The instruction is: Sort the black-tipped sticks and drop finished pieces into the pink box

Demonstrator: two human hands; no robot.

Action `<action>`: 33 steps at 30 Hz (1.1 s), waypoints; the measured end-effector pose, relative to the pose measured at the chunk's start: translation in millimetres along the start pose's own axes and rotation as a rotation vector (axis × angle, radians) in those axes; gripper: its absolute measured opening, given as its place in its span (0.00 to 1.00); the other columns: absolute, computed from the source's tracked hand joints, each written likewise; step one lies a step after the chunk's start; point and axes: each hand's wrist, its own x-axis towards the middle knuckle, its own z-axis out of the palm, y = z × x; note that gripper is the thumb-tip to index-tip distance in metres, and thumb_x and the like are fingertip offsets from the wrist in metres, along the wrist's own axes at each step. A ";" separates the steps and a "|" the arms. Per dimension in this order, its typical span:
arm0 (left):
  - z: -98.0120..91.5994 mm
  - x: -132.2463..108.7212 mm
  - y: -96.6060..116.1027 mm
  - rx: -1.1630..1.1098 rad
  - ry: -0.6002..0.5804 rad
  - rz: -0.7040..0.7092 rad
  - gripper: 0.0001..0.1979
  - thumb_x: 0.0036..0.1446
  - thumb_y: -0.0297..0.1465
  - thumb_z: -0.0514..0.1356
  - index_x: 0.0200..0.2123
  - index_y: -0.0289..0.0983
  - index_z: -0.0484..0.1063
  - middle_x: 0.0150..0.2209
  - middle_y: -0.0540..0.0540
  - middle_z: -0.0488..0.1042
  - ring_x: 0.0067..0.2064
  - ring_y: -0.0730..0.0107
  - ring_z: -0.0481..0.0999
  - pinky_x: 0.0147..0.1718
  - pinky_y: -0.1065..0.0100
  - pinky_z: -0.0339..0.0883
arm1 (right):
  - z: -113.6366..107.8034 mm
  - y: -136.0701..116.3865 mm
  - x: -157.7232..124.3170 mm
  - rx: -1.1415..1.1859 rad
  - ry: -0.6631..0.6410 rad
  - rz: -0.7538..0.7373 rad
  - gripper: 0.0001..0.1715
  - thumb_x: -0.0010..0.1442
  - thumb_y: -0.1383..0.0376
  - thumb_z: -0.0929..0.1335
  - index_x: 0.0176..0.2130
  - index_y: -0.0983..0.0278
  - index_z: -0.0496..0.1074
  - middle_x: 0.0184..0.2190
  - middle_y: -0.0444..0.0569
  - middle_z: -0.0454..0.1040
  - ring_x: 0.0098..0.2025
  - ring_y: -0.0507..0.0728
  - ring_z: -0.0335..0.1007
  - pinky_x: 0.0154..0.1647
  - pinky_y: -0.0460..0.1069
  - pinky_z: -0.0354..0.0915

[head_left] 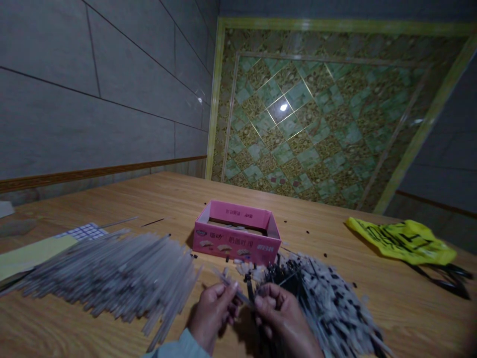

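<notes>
A thin, translucent plastic tube [241,297] runs slantwise between my two hands. My left hand [216,311] pinches it between thumb and fingers. The fingers of my right hand [283,318] are closed at its near end; any small part between them is too blurred to name. To the left lies a wide pile of similar clear tubes [112,273], roughly side by side. Beside and partly behind my right hand is a heap of tubes with black parts [331,298], together with a bunch of thin black pieces [285,273].
A pink open cardboard box [236,243] stands just beyond my hands, with small pale pieces in front. A yellow bag with black lettering [406,241] lies at the right. Pale green paper [33,256] is at the left. Walls border the wooden table [164,194].
</notes>
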 end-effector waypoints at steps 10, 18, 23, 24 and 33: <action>-8.0 1.2 22.8 -0.726 0.079 -0.226 0.10 0.59 0.26 0.52 0.29 0.27 0.69 0.24 0.48 0.67 0.18 0.88 0.65 0.14 0.86 0.60 | 4.1 7.9 2.1 -0.655 0.231 -0.310 0.08 0.57 0.62 0.66 0.31 0.64 0.71 0.30 0.49 0.72 0.34 0.57 0.66 0.34 0.48 0.60; -8.1 1.6 16.8 -0.784 0.048 -0.229 0.09 0.58 0.25 0.52 0.29 0.27 0.69 0.25 0.48 0.67 0.19 0.86 0.66 0.14 0.85 0.61 | 14.4 21.3 16.4 -1.269 -0.018 -0.469 0.34 0.52 0.75 0.62 0.56 0.54 0.59 0.57 0.43 0.62 0.58 0.60 0.50 0.58 0.56 0.44; -7.7 2.1 15.9 -0.775 0.054 -0.242 0.09 0.58 0.26 0.53 0.28 0.28 0.69 0.25 0.48 0.66 0.18 0.86 0.65 0.13 0.85 0.60 | 15.4 22.5 18.0 -1.298 0.000 -0.448 0.31 0.51 0.77 0.62 0.53 0.58 0.62 0.51 0.44 0.68 0.57 0.58 0.52 0.59 0.55 0.39; -7.6 2.0 15.9 -0.777 0.048 -0.244 0.09 0.58 0.26 0.53 0.28 0.28 0.69 0.24 0.48 0.66 0.18 0.86 0.65 0.13 0.85 0.60 | 15.4 21.9 18.0 -1.292 0.010 -0.455 0.26 0.51 0.76 0.62 0.49 0.58 0.65 0.49 0.44 0.70 0.55 0.58 0.54 0.59 0.55 0.40; -8.7 5.6 14.5 -0.749 0.040 -0.230 0.10 0.58 0.26 0.52 0.28 0.29 0.69 0.24 0.49 0.66 0.18 0.87 0.64 0.13 0.85 0.61 | 7.7 30.8 18.7 -1.318 0.084 -0.476 0.08 0.56 0.72 0.64 0.30 0.60 0.70 0.33 0.45 0.70 0.40 0.56 0.61 0.52 0.52 0.48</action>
